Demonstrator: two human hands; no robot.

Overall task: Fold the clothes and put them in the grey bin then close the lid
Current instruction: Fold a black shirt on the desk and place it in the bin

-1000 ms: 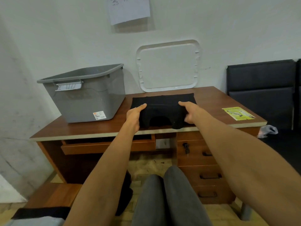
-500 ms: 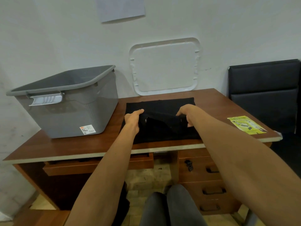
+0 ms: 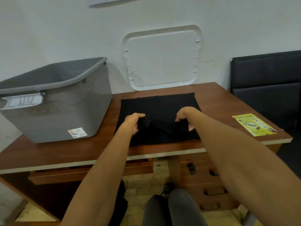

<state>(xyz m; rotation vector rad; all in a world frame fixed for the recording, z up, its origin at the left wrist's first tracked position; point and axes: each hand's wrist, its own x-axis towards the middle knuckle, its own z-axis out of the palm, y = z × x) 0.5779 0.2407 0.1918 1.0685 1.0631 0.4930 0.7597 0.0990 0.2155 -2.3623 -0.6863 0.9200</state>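
Since one second before, the left hand (image 3: pixel 132 123) and the right hand (image 3: pixel 184 117) were moved away from the front edge of the desk (image 3: pixel 81 150) and further in over it; the near part of the black garment (image 3: pixel 159 103), which was hanging at that edge then, was lifted and brought above the middle of the cloth.

The garment was spread flat on the middle of the desk, its far edge close to the wall; the raised fold was held a little above it. The left hand's fingers were curled round a bunch of the cloth, with the thumb laid on top; the right hand's fingers were closed in a pinch on the other end of the fold.

The grey bin (image 3: pixel 65 108) was placed on the left part of the desk, just beside the garment but apart from it, with its top uncovered; the white lid (image 3: pixel 162 59) was leaned upright against the wall behind the garment. A yellow leaflet (image 3: pixel 253 124) was lying flat near the right front corner; a black chair (image 3: pixel 267 82) was seen to the right of the desk.
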